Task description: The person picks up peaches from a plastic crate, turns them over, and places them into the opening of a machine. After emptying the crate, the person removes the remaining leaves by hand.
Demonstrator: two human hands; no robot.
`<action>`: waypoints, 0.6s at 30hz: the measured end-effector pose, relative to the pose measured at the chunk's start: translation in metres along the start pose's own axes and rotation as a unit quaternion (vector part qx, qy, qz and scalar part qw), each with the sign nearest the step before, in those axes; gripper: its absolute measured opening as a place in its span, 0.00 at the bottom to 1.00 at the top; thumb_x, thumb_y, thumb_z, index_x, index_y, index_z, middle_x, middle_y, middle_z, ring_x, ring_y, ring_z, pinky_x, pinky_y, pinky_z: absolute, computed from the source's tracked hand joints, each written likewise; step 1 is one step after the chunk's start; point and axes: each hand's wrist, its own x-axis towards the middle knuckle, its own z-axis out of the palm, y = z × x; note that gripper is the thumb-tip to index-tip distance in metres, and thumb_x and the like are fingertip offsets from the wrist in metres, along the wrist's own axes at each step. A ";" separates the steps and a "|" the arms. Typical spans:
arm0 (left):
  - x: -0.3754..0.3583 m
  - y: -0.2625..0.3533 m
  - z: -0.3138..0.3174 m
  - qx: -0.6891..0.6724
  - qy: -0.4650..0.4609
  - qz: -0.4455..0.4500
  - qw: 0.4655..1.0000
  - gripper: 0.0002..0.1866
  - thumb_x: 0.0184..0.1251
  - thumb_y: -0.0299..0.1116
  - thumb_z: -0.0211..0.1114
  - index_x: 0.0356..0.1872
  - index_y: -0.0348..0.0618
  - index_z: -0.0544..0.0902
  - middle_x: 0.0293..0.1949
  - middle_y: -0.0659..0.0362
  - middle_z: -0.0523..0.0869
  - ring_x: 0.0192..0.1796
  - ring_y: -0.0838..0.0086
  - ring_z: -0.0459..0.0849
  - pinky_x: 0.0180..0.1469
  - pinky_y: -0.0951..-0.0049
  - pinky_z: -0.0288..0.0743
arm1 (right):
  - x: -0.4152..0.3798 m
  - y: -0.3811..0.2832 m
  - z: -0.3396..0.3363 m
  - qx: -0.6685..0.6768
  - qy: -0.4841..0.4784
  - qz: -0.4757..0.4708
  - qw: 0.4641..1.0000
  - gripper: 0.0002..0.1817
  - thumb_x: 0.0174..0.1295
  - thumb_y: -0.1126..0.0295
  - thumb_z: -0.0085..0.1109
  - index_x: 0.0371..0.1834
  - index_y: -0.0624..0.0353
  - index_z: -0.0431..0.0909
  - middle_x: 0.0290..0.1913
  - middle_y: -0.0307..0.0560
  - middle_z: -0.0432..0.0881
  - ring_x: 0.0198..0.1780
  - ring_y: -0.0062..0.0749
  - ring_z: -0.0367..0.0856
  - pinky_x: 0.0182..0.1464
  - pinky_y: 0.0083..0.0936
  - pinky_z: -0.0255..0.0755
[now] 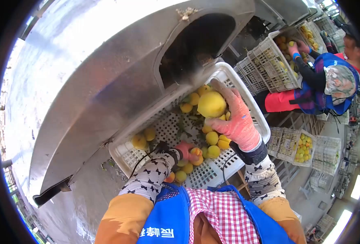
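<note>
My right hand (pixel 240 126), in a pink glove with greyish fingertips, is raised over the white perforated crate (pixel 212 173). Its thumb and fingers are closed around a large yellow peach (pixel 211 104). Lower in the crate, my left hand (pixel 184 150), also gloved in pink, has its fingers against an orange-yellow peach (pixel 196 153) and appears to grip it; part of that hand is hidden by the sleeve. Several yellow peaches (pixel 213 152) lie near both hands, with a pair of peaches (pixel 139 141) at the crate's left end. Green leaves (pixel 182 128) are scattered on its floor.
A big metal chute (pixel 106 81) with a dark opening (pixel 196 49) borders the crate's far side. At right, a co-worker (pixel 330 77) handles fruit in another crate (pixel 269 65). More stacked crates (pixel 287 144), one with peaches, stand behind on the floor.
</note>
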 end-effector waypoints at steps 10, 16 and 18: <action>-0.127 0.041 -0.077 -0.669 0.109 0.128 0.724 0.40 0.57 0.61 0.68 0.64 0.44 0.72 0.54 0.55 0.81 0.54 0.67 0.82 0.55 0.65 0.79 | 0.063 0.000 0.028 -0.255 0.063 -0.108 0.959 0.37 0.48 0.67 0.68 0.64 0.56 0.66 0.61 0.63 0.70 0.56 0.59 0.74 0.57 0.41 0.73; -0.163 0.054 -0.092 -0.740 0.167 0.295 0.580 0.48 0.51 0.71 0.65 0.65 0.44 0.68 0.57 0.48 0.78 0.51 0.57 0.84 0.48 0.54 0.84 | 0.145 0.038 0.075 -0.528 0.156 -0.195 0.811 0.27 0.49 0.65 0.68 0.53 0.63 0.74 0.50 0.66 0.76 0.51 0.56 0.77 0.52 0.38 0.76; -0.174 0.063 -0.097 -0.748 0.167 0.310 0.563 0.49 0.51 0.72 0.64 0.66 0.44 0.67 0.57 0.46 0.78 0.49 0.55 0.85 0.48 0.53 0.84 | 0.122 -0.008 0.047 -0.123 0.208 -0.221 0.945 0.36 0.48 0.60 0.72 0.61 0.62 0.71 0.52 0.61 0.77 0.50 0.51 0.78 0.52 0.35 0.75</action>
